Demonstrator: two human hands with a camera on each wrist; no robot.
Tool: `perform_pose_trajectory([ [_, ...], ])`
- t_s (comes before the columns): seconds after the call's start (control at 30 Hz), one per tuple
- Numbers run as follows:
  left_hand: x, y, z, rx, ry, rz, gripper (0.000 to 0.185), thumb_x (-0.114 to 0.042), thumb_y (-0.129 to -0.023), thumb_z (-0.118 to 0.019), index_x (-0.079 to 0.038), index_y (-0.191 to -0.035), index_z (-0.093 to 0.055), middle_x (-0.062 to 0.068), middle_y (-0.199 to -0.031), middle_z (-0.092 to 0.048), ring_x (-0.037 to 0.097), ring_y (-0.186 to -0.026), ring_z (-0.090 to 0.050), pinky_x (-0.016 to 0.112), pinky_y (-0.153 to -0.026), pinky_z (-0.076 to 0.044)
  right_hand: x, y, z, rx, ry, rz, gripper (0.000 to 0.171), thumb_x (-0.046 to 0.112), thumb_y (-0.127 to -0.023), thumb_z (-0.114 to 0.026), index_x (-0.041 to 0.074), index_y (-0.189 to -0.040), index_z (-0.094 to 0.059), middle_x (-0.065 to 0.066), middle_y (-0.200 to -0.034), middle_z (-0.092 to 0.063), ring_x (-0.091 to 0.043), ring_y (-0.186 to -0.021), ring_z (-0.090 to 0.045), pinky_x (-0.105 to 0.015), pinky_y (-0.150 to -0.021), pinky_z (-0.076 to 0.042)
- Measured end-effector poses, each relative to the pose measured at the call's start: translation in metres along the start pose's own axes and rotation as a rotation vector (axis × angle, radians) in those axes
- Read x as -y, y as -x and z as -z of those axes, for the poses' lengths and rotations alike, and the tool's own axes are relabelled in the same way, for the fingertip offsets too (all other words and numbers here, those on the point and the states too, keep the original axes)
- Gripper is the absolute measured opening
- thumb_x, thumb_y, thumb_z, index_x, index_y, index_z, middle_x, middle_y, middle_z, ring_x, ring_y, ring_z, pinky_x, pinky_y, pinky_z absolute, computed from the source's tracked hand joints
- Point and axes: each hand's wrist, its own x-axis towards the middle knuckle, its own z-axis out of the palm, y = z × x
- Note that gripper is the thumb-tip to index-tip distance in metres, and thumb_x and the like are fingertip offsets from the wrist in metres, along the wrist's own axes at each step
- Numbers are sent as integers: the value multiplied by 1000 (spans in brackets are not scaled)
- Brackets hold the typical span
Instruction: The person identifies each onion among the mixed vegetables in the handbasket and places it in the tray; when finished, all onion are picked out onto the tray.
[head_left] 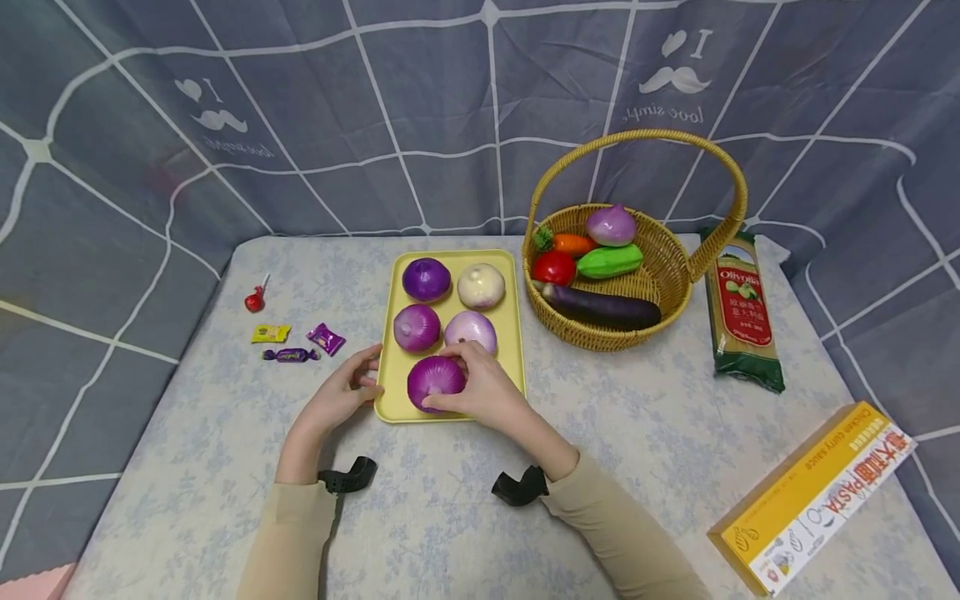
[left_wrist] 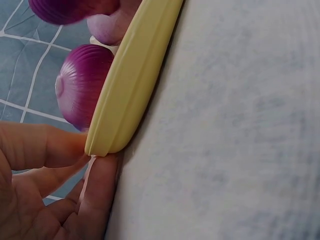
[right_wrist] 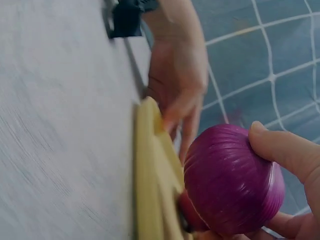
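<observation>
My right hand (head_left: 491, 387) grips a magenta onion (head_left: 432, 382), thumb on the near side and fingers round the far side, at the near end of a yellow tray (head_left: 513, 375). Whether that onion touches the tray cannot be told. On the tray's left edge, my left hand (head_left: 337, 396) pinches the rim between thumb and finger, as the left wrist view shows. Further back on the tray sit a dark purple onion (head_left: 427, 279), a whitish onion (head_left: 481, 287), a purple onion (head_left: 412, 327) and a pale purple onion (head_left: 470, 329), the last partly behind my right fingers.
Right of the tray stands a tall-handled wicker basket (head_left: 585, 336) with an eggplant (head_left: 600, 308), a tomato (head_left: 554, 268) and other vegetables. Beyond it lie a pasta bag (head_left: 742, 308) and a yellow box (head_left: 810, 500). Wrapped candies (head_left: 290, 355) and a lollipop (head_left: 255, 298) lie at left.
</observation>
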Motion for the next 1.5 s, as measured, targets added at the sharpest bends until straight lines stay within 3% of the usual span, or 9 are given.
perform_pose_trajectory([
  [0.17, -1, 0, 0, 3, 3, -4, 67, -2, -95, -53, -6, -156, -25, 21, -136, -43, 22, -103, -47, 24, -80, -52, 2, -4, -14, 9, 67, -1, 69, 36, -76, -85, 7, -132, -55, -10, -131, -58, -25, -119, -56, -41, -101, -48],
  [0.4, -1, 0, 0, 4, 16, 1, 67, -4, -95, -53, -7, -156, -25, 20, -136, -43, 21, -103, -47, 27, -81, -52, 5, -6, -25, -65, 205, 35, 61, 36, -79, -82, 5, -127, -59, -10, -125, -64, -25, -117, -60, -39, -98, -50],
  [0.97, -2, 0, 0, 0, 28, 24, 68, -1, -94, -52, -9, -156, -26, 20, -137, -42, 19, -102, -48, 25, -81, -52, 6, -1, -26, -150, 241, 132, 62, 28, -79, -83, 2, -129, -56, -13, -124, -61, -26, -117, -57, -38, -100, -49],
  [1.23, -4, 1, 1, 3, 44, 31, 69, -1, -94, -51, -10, -157, -24, 20, -139, -41, 20, -103, -48, 25, -81, -53, 15, 1, 2, -251, 184, 159, 53, 25, -79, -83, 3, -122, -61, -12, -117, -62, -25, -107, -58, -39, -92, -51],
  [1.5, -3, 2, 1, 10, 40, 25, 68, -3, -95, -52, -10, -157, -24, 19, -139, -41, 20, -103, -48, 25, -81, -52, 11, -7, 58, -366, 87, 26, 39, 23, -85, -76, 4, -119, -66, -14, -114, -66, -30, -106, -63, -42, -89, -53],
])
